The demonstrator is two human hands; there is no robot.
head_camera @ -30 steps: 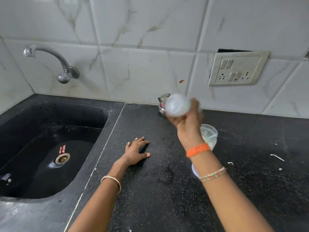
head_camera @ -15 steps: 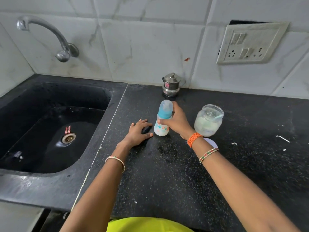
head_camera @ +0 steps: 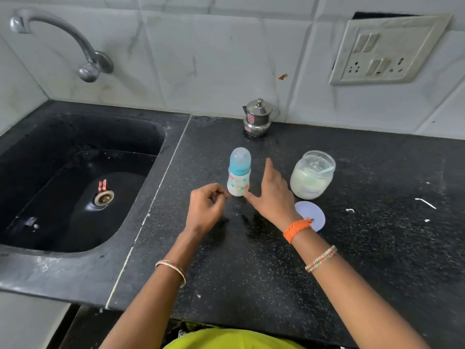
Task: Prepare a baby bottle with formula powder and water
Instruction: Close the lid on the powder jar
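Note:
A capped baby bottle [head_camera: 239, 172] with a blue collar and white liquid inside stands upright on the black counter [head_camera: 251, 260]. My right hand [head_camera: 273, 195] sits just right of it, fingers spread, holding nothing; the thumb tip is close to the bottle's base. My left hand [head_camera: 206, 207] hovers just left of the bottle with its fingers curled in, empty. An open glass jar of formula powder [head_camera: 312, 176] with a scoop in it stands to the right, and its round lid [head_camera: 312, 214] lies flat in front of it, partly behind my wrist.
A small lidded steel pot [head_camera: 257, 117] stands against the tiled wall behind the bottle. A black sink [head_camera: 75, 182] with a tap [head_camera: 63, 41] fills the left. A socket plate [head_camera: 385, 49] is on the wall at right. White scraps [head_camera: 425, 203] lie on the counter's right part.
My right hand brought the bottle down from in front of the camera, stood it on the counter and let go. My left hand lifted off the counter and curled its fingers.

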